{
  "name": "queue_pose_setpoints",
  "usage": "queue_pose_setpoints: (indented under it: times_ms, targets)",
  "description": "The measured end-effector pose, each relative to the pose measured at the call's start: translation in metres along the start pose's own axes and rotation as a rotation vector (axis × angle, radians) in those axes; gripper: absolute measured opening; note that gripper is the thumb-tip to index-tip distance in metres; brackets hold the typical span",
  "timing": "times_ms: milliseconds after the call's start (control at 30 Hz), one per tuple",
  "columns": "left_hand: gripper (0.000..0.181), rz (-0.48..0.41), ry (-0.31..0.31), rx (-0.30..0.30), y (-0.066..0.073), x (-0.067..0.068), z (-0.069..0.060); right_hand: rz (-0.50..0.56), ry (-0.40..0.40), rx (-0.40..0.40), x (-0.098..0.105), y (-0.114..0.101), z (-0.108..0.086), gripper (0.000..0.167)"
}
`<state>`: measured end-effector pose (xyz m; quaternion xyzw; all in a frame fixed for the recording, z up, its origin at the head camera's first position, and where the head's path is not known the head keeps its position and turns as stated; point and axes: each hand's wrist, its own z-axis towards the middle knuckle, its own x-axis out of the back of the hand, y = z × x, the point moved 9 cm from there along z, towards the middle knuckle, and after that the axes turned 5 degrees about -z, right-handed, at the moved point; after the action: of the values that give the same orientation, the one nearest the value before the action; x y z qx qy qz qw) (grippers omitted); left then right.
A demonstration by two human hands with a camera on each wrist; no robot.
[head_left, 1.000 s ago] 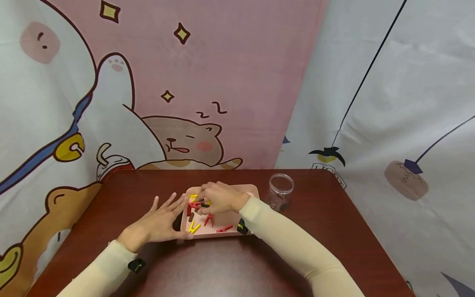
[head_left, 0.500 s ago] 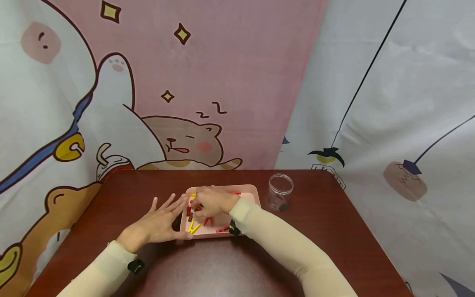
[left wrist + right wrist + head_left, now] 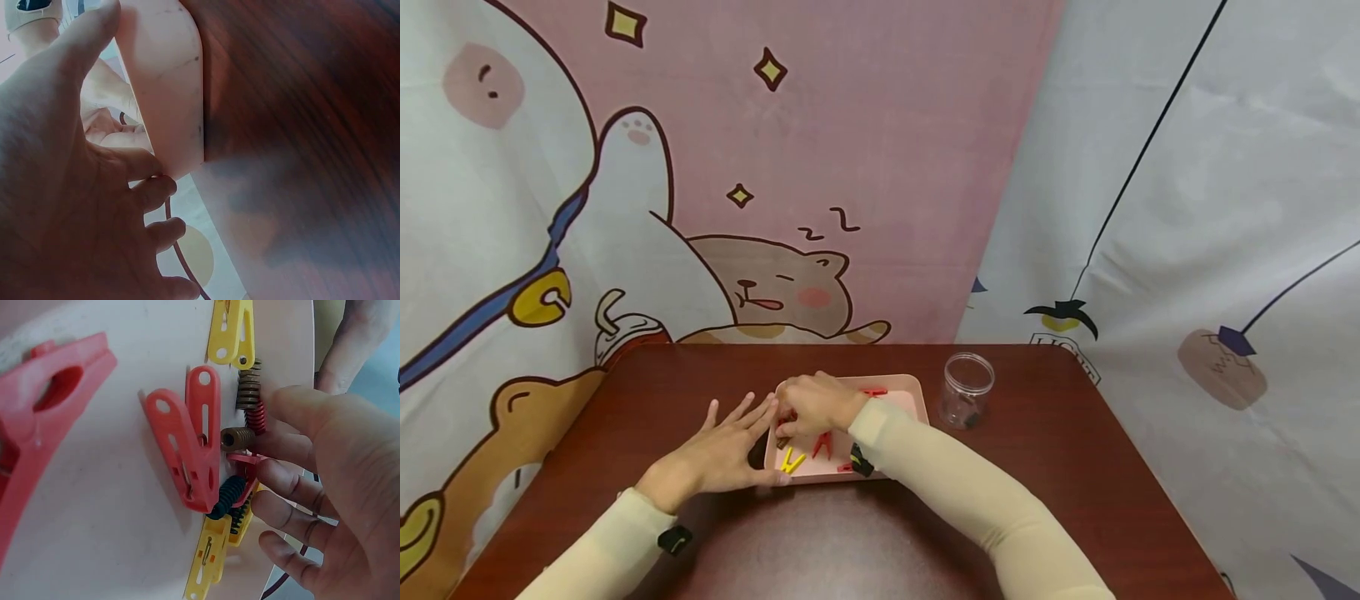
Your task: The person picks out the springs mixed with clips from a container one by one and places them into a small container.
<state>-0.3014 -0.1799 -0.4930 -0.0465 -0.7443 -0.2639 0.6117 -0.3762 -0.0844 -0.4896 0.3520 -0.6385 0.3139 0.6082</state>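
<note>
My left hand (image 3: 715, 454) lies spread at the left side of the pink tray (image 3: 910, 404), thumb by the near corner and forefinger at the rim in the left wrist view. My right hand (image 3: 820, 404) is inside the tray's left part. In the right wrist view its fingers bend loosely beside a red spring (image 3: 255, 417), with no grip on it visible. Around them lie brown springs (image 3: 249, 387), a dark green spring (image 3: 227, 495), a red clothespin (image 3: 181, 450) and yellow clothespins (image 3: 231, 331). The hand hides part of this pile in the head view.
A clear jar (image 3: 967, 390) stands right of the tray, with something small and dark at its bottom. Another red clothespin (image 3: 874, 392) lies at the tray's far side. The brown table (image 3: 820, 542) ends at a printed cloth backdrop (image 3: 925, 167).
My right hand has shifted left across the tray, towards its left wall, and now covers the springs there. My left hand stays in place.
</note>
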Motion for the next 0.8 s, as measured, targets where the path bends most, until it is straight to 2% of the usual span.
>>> queue_pose_setpoints:
  times_ms: [367,800]
  targets:
    - [0.132,0.000,-0.012,0.009,0.0013,0.0024,-0.0002,-0.014,-0.024,-0.070,0.0026,0.0002,-0.0006,0.029]
    - [0.129,0.001,-0.006,0.003,0.0016,0.0035,-0.0021,-0.022,-0.001,-0.068,0.0068,-0.0016,-0.0040,0.025]
